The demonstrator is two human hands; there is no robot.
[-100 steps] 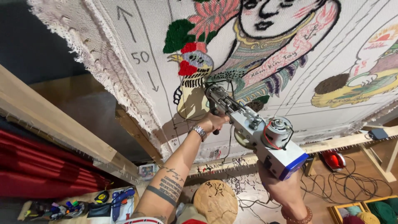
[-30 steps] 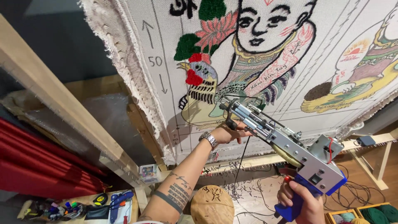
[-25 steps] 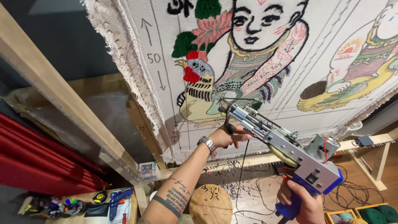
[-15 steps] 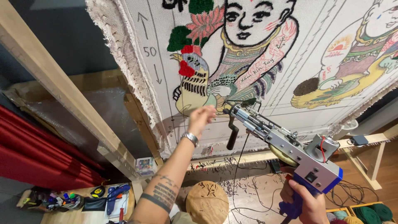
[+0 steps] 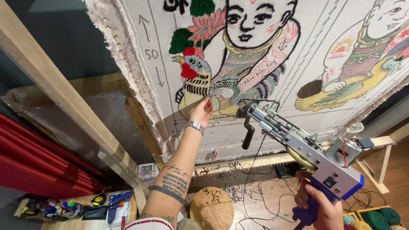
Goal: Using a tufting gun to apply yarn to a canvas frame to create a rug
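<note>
A white tufting cloth (image 5: 298, 55) with a coloured figure-and-rooster drawing stretches over a wooden frame (image 5: 55, 89). My left hand (image 5: 202, 110), a metal watch on its wrist, rests its fingertips on the cloth at the rooster's yellow body (image 5: 192, 96). My right hand (image 5: 320, 208) grips the blue handle of a grey tufting gun (image 5: 298, 142). The gun's needle end points at the cloth, just right of my left hand. Its black front handle hangs free.
A round wooden stool (image 5: 211, 208) stands below, among yarn scraps and cables on the floor. A side table at the lower left holds a blue glue gun (image 5: 114, 201), a tape measure and markers. Yarn balls (image 5: 377, 219) fill a box at the lower right. A red curtain (image 5: 34, 157) hangs left.
My left hand let go of the gun's front handle and moved up-left onto the cloth at the rooster. The gun has drawn back from the cloth, held by the right hand alone.
</note>
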